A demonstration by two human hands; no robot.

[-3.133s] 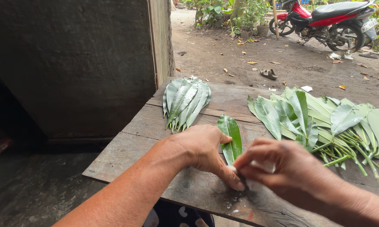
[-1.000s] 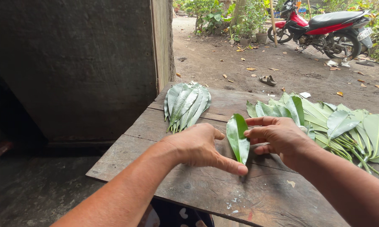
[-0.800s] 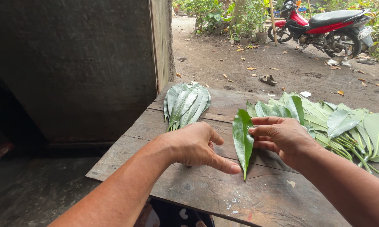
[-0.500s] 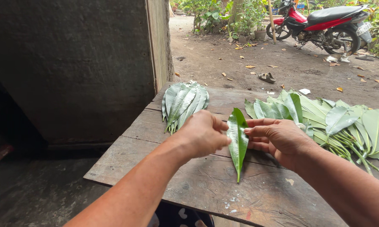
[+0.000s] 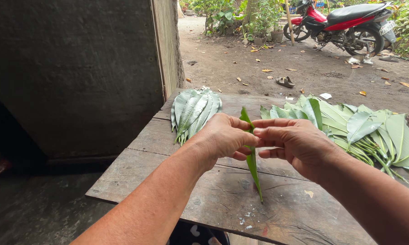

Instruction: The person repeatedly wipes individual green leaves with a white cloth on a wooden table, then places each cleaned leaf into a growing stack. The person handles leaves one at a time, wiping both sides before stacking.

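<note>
Folding one leaf over the table
Your left hand [image 5: 222,136] and right hand [image 5: 295,140] pinch the folded leaf [image 5: 252,159]; small done stack [image 5: 193,111] far left, big pile [image 5: 363,129] right remains.

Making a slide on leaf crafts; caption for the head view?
Both hands, left and right, pinch one leaf upright over a wooden table.

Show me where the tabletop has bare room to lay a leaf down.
Bare wood lies along the near edge of the table, below the left hand and right hand holding the folded leaf, and between the stacked leaf bundle and the hands. The right side is crowded by the loose leaf pile.
</note>
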